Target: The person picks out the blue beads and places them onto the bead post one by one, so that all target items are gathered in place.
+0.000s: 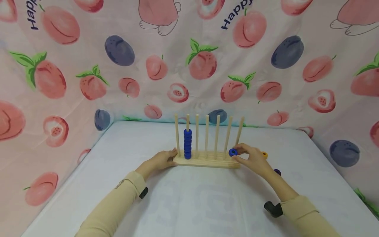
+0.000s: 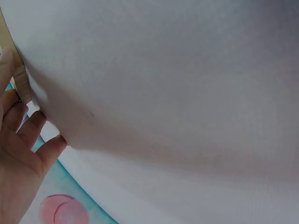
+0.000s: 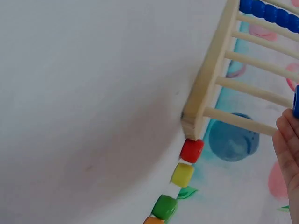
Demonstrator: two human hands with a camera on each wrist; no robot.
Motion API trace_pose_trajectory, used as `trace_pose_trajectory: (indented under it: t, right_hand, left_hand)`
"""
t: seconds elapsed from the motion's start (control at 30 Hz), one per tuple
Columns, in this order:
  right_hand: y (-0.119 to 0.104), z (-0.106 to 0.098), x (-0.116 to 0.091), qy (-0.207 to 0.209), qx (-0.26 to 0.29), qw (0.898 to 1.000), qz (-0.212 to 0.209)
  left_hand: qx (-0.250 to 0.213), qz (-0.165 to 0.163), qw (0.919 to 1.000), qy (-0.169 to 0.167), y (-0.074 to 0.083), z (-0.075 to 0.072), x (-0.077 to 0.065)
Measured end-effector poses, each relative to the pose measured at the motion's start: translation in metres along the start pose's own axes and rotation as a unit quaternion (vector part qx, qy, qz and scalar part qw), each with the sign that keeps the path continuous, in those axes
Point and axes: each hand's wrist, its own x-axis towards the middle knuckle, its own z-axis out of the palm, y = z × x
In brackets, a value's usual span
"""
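Note:
A wooden peg rack (image 1: 207, 163) stands on the white table, with a row of upright pegs along its base. On its second peg from the left sits a stack of blue beads (image 1: 188, 144), the peg's tip showing above them. My left hand (image 1: 161, 160) holds the base's left end, thumb at the front. That same end (image 2: 21, 79) lies between thumb and fingers in the left wrist view. Between thumb and fingertips, my right hand (image 1: 251, 158) pinches a blue bead (image 1: 233, 152), its hole facing me, close to the rack's right end. Only this bead's edge (image 3: 296, 101) shows in the right wrist view.
Past the rack's right end lie loose beads: red (image 3: 192, 151), yellow (image 3: 182, 174), green (image 3: 165, 207) and orange (image 3: 154, 220). A dark bead (image 1: 277, 172) lies beside my right wrist. Behind the table hangs a fruit-patterned cloth (image 1: 183, 65).

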Motion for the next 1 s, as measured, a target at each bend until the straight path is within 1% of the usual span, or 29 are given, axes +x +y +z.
trace_pose_trajectory:
  t: [0.13,0.17,0.2,0.23,0.33,0.4,0.43,0.6,0.67,0.8,1.0]
  right_hand:
    - [-0.007,0.002,0.007,0.013,0.018,1.000,0.008]
    - [-0.009,0.002,0.009,0.016,0.020,1.000,0.010]
    - [-0.011,0.003,0.011,0.018,0.022,1.000,0.012]
    - [-0.013,0.003,0.012,0.019,0.024,0.999,0.013]
    - [-0.021,0.004,0.018,0.028,0.025,0.999,0.012]
    - [-0.028,0.004,0.022,0.040,0.025,0.999,0.004]
    - [-0.030,0.005,0.024,0.047,0.026,0.999,-0.004]
    - [-0.039,0.008,0.033,0.070,0.034,0.996,-0.047]
    - [-0.041,0.009,0.035,0.070,0.040,0.995,-0.061]
    - [-0.044,0.012,0.038,0.072,0.048,0.993,-0.080]
    - [-0.052,0.015,0.042,0.081,0.054,0.991,-0.094]
  left_hand:
    - [-0.020,0.003,0.9998,0.000,-0.004,0.001,0.001]
    - [-0.021,0.008,0.9997,0.000,-0.006,0.001,0.001]
    - [-0.013,0.022,0.9997,0.007,-0.009,0.002,0.002]
    - [-0.014,0.025,0.9996,0.008,-0.010,0.002,0.002]
    - [-0.017,0.024,0.9995,0.009,-0.011,0.003,0.003]
    - [-0.018,0.020,0.9996,0.008,-0.010,0.003,0.003]
    - [-0.027,0.008,0.9996,0.001,-0.007,0.002,0.003]
    - [-0.009,-0.007,0.9999,-0.002,-0.002,0.001,0.003]
    - [-0.004,-0.007,1.0000,-0.002,-0.001,0.000,0.003]
    - [-0.011,-0.005,0.9999,-0.003,0.000,0.000,0.002]
    - [-0.009,0.001,1.0000,0.002,-0.001,0.002,0.001]
